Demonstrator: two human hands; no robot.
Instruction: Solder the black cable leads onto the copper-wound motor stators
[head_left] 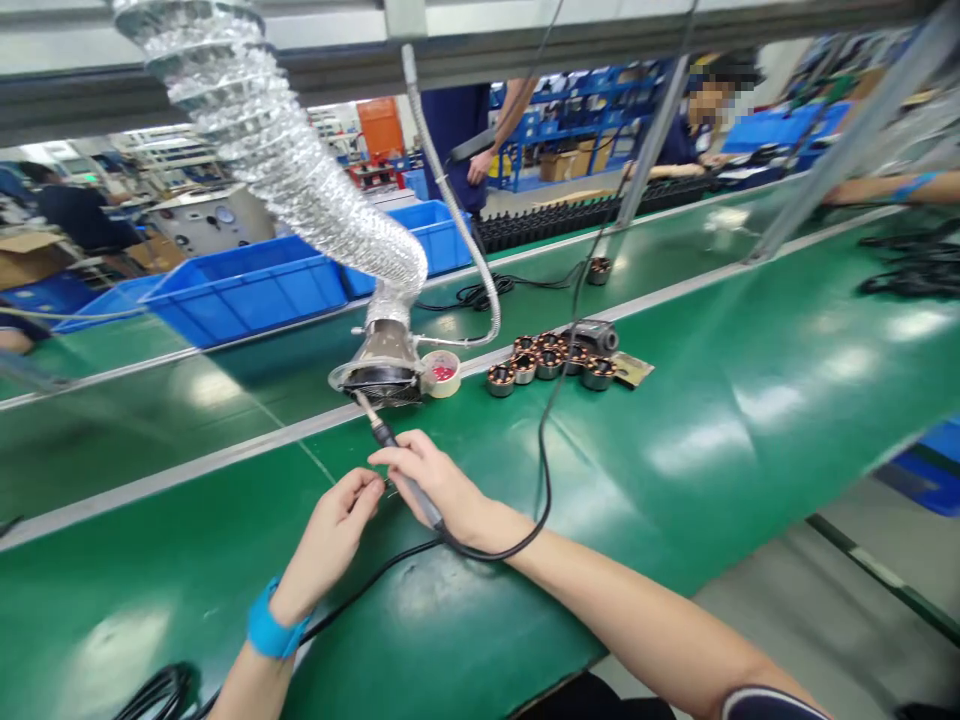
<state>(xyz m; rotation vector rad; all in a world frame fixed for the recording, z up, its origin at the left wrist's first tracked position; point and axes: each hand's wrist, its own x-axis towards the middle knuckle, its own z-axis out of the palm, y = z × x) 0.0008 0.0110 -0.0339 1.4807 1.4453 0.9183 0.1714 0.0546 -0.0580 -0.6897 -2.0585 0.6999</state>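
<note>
My right hand [442, 490] is closed around the grey handle of a soldering iron [384, 434]. The iron points up and away, its tip close to the front rim of the fume extraction hood [386, 365]. My left hand [346, 525], with a blue band on its wrist, is closed in a pinch just left of the right hand. A thin, short end shows at its fingertips, too small to name. A black cable [375, 578] runs from beside the right hand down past the left wrist. Another black cord [546, 470] loops from the iron's handle up to the right.
Several copper-wound stators [549, 362] sit beside a dark metal block [596, 338] at the bench's back edge. A tape roll [442, 374] stands by the hood. Coiled cable [161, 692] lies bottom left. Blue bins [247, 290] and co-workers are beyond the green bench [637, 480].
</note>
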